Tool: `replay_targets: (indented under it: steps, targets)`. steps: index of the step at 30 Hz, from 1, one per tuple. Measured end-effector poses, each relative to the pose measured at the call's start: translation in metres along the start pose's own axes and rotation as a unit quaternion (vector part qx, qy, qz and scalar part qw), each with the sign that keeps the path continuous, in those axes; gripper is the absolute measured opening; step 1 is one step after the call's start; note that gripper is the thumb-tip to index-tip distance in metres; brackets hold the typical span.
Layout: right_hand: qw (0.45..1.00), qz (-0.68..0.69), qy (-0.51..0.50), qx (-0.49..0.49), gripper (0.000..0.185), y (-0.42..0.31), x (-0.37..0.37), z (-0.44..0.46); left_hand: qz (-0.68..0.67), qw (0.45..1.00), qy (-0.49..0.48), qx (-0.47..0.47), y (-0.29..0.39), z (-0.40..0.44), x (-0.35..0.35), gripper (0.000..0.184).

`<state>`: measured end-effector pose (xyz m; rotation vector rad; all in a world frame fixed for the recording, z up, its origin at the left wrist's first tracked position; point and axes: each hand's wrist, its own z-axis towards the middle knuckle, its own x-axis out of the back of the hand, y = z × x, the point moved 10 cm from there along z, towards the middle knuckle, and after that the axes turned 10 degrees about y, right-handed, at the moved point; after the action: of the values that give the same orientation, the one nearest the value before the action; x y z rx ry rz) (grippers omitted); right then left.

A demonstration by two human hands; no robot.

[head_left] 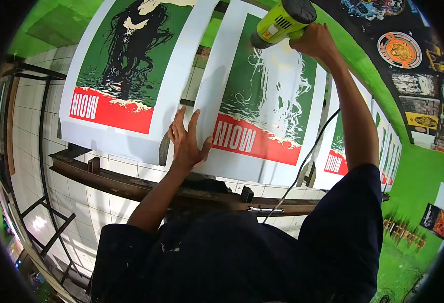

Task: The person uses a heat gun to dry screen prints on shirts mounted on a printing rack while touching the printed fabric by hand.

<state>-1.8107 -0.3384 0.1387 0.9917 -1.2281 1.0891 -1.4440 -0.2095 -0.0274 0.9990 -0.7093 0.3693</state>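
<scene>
My right hand [314, 41] grips the handle of a lime-green heat gun [281, 24] above the upper part of a printed poster [238, 83]. The gun's dark nozzle points down and left over the print. That poster has a green field, a white figure shape and a red band with lettering. At its lower left edge is my left hand [185, 142], fingers spread and nothing held; whether it touches the sheet, I cannot tell. Left of it lies a second poster [91, 65], whose figure is printed in black and cream. A black cord [310, 151] trails beside my right arm.
A dark metal rail [115, 178] runs along the near side of the posters, with a wrench [265, 209] on it. More posters [328, 174] line up to the right. A black metal frame [47, 217] stands at left, by white tiles. Pictures and stickers cover the wall at right.
</scene>
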Motion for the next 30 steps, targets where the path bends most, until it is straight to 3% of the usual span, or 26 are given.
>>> replay_targets:
  steps: [7,11,15,30]
  targets:
    - [0.994,-0.103,0.032,-0.001,0.042,0.012,0.008,-0.005,-0.001,1.000,-0.004,0.004,0.000,0.000,0.000,0.076]
    - [0.999,-0.026,0.037,-0.003,0.042,0.018,0.007,-0.007,0.000,1.000,-0.007,0.004,-0.002,-0.001,-0.001,0.077]
    - [0.995,-0.086,0.040,-0.011,0.042,0.015,0.007,-0.005,-0.006,1.000,-0.003,0.005,-0.002,-0.001,-0.001,0.078]
    - [0.998,-0.044,-0.045,-0.002,0.041,0.014,0.008,-0.044,-0.004,1.000,0.012,-0.006,0.000,0.001,0.001,0.077]
